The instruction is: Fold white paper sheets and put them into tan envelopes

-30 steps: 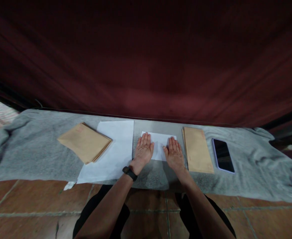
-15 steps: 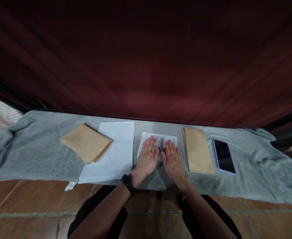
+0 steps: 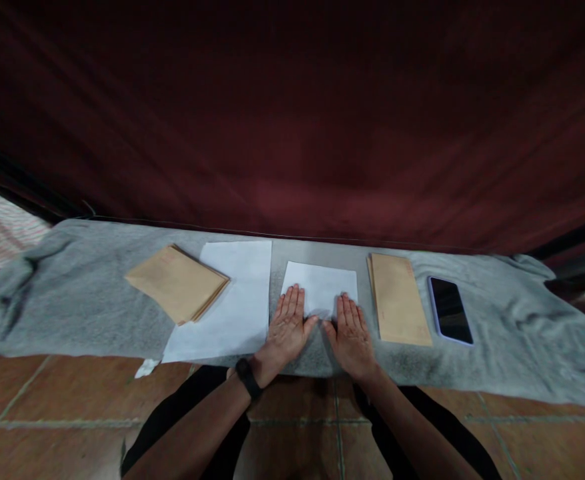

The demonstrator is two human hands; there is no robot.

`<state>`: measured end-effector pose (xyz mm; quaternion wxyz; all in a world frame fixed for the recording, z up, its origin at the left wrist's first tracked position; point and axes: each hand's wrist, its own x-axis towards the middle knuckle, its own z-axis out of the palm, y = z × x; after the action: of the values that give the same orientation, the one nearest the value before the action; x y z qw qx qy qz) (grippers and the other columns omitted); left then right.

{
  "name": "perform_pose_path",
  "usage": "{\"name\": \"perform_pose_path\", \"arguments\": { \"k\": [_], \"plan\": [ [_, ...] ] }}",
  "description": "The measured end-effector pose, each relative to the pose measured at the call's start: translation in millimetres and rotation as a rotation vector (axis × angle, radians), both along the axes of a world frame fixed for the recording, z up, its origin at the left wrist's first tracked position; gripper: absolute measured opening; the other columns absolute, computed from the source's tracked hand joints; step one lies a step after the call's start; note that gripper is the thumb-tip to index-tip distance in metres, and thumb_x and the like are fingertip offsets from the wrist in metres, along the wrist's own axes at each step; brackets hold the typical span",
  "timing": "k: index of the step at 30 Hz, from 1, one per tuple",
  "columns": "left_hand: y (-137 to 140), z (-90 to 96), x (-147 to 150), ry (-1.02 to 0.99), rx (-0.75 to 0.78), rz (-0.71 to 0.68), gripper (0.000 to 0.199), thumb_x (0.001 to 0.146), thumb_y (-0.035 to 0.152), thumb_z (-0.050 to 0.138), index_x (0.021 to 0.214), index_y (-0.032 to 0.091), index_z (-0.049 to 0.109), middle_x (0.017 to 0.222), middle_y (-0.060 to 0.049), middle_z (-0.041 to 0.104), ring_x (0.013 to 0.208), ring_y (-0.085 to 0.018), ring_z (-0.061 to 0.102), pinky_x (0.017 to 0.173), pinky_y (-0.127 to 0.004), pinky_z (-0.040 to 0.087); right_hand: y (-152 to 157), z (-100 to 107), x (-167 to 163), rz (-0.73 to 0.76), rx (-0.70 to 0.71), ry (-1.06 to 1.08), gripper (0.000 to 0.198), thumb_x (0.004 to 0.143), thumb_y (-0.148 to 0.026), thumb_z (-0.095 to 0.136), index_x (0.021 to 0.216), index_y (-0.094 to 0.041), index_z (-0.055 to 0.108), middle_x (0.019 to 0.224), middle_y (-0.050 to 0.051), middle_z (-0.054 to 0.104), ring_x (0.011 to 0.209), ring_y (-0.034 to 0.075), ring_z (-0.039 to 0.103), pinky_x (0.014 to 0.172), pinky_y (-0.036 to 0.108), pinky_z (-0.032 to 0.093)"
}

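A small white sheet of paper point(image 3: 323, 283), which looks folded, lies flat on the grey cloth in front of me. My left hand point(image 3: 288, 327) rests flat over its lower left part, fingers stretched out and a dark band on the wrist. Over the lower right corner lies my right hand point(image 3: 351, 333), also flat with fingers extended. Both thumbs point inward near the paper's lower edge, which the hands partly hide. Neither hand grips anything.
Left of the hands, larger white paper point(image 3: 237, 303) lies under a stack of brown envelopes point(image 3: 178, 283). More brown envelopes point(image 3: 402, 300) and a phone point(image 3: 450, 310) lie to the right. Grey cloth point(image 3: 502, 333) covers the narrow surface, with a dark red curtain point(image 3: 292, 133) behind.
Both hands have slid down the small paper toward me, from its middle to its lower edge. More of the paper's upper part now shows.
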<state>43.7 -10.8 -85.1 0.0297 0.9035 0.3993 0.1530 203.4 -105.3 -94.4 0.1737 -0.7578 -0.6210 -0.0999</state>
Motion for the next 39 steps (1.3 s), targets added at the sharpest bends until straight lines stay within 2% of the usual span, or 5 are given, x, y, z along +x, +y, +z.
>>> {"name": "perform_pose_path", "arguments": {
  "k": [8,15,26,31,39],
  "plan": [
    [-3,-0.9,1,-0.035,-0.004,0.135,0.065,0.104,0.034,0.034,0.159,0.005,0.018,0.163,-0.022,0.028,0.154,-0.03,0.02,0.123,-0.053,0.03,-12,0,12,-0.034,0.027,0.027,0.073,0.105,-0.05,0.031,0.162,-0.007,0.012,0.161,0.023,0.033,0.147,0.034,0.037,0.118,0.052,0.033],
    [-3,18.3,24,-0.061,-0.063,-0.113,0.056,0.104,0.027,0.024,0.158,0.013,0.027,0.164,-0.01,0.032,0.154,-0.02,0.022,0.126,-0.045,0.027,3,14,2,0.104,-0.056,0.081,0.059,0.108,-0.035,0.022,0.162,-0.015,0.015,0.164,0.012,0.03,0.153,0.024,0.027,0.123,0.048,0.026],
    [41,16.5,58,0.039,-0.091,-0.068,0.056,0.101,0.023,0.025,0.153,0.009,0.04,0.161,-0.011,0.037,0.154,-0.025,0.024,0.126,-0.05,0.021,56,22,13,0.068,-0.128,0.219,0.058,0.108,-0.036,0.013,0.156,-0.011,0.035,0.161,0.012,0.037,0.152,0.021,0.028,0.124,0.046,0.024],
    [51,12.4,63,0.064,-0.085,0.006,0.055,0.101,0.024,0.027,0.153,0.014,0.041,0.162,-0.009,0.038,0.153,-0.027,0.025,0.125,-0.052,0.019,70,20,9,0.027,-0.167,0.197,0.057,0.109,-0.039,0.017,0.152,-0.015,0.045,0.161,0.012,0.038,0.151,0.024,0.031,0.124,0.046,0.023],
    [60,12.9,64,0.087,-0.092,0.216,0.057,0.102,0.028,0.029,0.154,0.004,0.037,0.162,-0.016,0.033,0.154,-0.027,0.024,0.125,-0.048,0.02,75,1,18,-0.133,-0.001,0.098,0.06,0.107,-0.043,0.029,0.151,-0.005,0.043,0.157,0.024,0.039,0.147,0.033,0.037,0.118,0.053,0.032]
  ]
}}
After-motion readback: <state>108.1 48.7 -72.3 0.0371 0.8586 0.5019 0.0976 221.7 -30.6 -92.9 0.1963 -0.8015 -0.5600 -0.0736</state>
